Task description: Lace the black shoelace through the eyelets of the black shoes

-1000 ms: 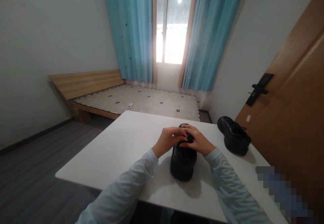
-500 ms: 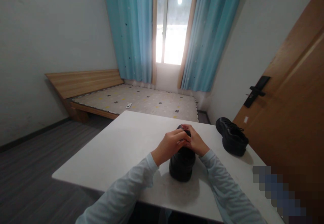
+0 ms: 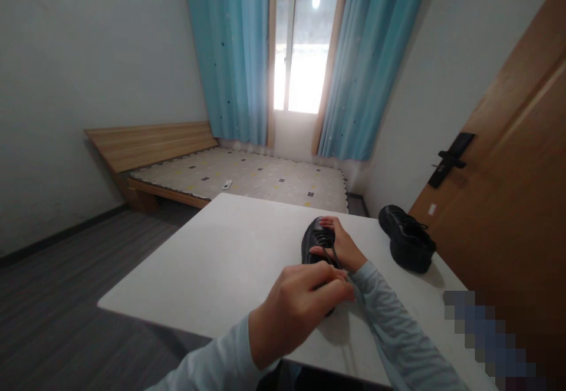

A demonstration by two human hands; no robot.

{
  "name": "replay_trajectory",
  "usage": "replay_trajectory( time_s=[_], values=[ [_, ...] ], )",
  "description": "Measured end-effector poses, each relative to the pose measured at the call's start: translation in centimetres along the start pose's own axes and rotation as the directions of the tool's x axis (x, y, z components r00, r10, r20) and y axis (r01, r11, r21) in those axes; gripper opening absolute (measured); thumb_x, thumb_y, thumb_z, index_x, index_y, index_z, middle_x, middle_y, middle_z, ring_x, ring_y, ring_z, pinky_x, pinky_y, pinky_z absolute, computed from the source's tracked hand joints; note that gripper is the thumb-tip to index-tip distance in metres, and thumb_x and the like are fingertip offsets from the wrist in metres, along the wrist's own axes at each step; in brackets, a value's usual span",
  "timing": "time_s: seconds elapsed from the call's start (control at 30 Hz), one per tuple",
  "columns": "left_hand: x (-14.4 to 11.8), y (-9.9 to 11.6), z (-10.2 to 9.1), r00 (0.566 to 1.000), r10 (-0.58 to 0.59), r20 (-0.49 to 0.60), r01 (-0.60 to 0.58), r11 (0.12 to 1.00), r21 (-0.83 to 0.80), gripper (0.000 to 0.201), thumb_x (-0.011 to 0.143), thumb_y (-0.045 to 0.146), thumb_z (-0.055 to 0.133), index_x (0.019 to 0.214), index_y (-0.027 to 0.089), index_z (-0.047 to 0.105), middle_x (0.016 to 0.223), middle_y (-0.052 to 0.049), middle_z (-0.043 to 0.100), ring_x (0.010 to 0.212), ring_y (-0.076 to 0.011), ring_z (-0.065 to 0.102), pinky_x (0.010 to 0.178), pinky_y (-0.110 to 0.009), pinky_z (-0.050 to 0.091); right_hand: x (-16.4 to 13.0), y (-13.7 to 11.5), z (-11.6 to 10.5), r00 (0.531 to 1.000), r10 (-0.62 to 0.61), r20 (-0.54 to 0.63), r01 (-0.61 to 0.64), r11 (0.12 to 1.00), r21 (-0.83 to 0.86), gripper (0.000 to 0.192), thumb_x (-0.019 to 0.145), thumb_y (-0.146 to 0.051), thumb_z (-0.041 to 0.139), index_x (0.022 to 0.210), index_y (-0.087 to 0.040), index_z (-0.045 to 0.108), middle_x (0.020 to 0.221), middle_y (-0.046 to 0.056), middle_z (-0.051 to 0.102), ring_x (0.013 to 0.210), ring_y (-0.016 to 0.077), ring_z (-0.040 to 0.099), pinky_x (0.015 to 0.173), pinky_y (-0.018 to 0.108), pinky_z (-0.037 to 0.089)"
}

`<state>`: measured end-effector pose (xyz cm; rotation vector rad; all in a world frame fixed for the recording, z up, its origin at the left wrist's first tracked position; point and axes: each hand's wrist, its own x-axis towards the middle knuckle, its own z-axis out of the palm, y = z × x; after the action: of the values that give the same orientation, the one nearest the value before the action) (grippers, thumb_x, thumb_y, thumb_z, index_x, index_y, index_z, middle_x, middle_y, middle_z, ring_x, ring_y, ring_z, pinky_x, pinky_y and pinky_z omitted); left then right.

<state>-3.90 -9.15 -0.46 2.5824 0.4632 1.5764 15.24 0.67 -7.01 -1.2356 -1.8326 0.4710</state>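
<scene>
- At the middle of the white tabletop (image 3: pixel 212 255), a black shoe (image 3: pixel 317 242) is seen, toe pointing away, with a black lace (image 3: pixel 332 256) drawn out toward the camera.
- The lace is pinched in the fingers of the left hand (image 3: pixel 294 308), raised close to the camera.
- The shoe is steadied by the right hand (image 3: pixel 342 248), fingers resting on its upper; whether they grip anything cannot be told.
- The step in hand is judged to be lacing or tying; a taut, even pull is called for next.
- A second black shoe (image 3: pixel 407 239) is set near the right edge, well apart.
</scene>
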Motion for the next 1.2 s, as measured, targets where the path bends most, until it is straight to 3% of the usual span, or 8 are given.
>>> replay_trajectory(
  time_s=[0.17,0.4,1.2],
  values=[
    [0.2,1.3,-0.8,0.997,0.069,-0.038,-0.064,0.992,0.112,0.012,0.084,0.013,0.051,0.079,0.015,0.062,0.075,-0.001,0.066,0.074,-0.0097,0.064,0.072,-0.02,0.054,-0.1,-1.0,-0.2,1.0,0.01,-0.002,-0.01,0.998,-0.067,0.064,0.053,-0.045,0.076,0.103,-0.022,0.043,0.105,0.007,0.056,0.102,0.0261,0.056,0.091,0.043,0.045],
    [0.5,2.6,-1.2,0.989,0.15,0.016,-0.151,0.982,0.115,0.014,0.085,0.01,0.049,0.081,0.014,0.062,0.071,-0.001,0.067,0.074,-0.0089,0.065,0.083,-0.022,0.053,-0.2,-0.6,0.2,1.0,-0.009,-0.014,0.008,0.996,-0.089,0.06,0.054,-0.043,0.074,0.102,-0.023,0.043,0.103,0.005,0.057,0.099,0.0245,0.056,0.089,0.041,0.045],
    [-0.2,3.7,-2.9,0.999,0.052,0.004,-0.052,0.989,0.136,0.017,0.087,0.014,0.047,0.082,0.015,0.064,0.074,-0.003,0.068,0.085,-0.0126,0.065,0.085,-0.021,0.053,-0.1,-1.7,0.5,0.996,0.075,-0.047,-0.08,0.99,-0.116,0.052,0.056,-0.044,0.074,0.094,-0.021,0.047,0.091,0.003,0.058,0.082,0.0203,0.058,0.076,0.036,0.046]
  ],
)
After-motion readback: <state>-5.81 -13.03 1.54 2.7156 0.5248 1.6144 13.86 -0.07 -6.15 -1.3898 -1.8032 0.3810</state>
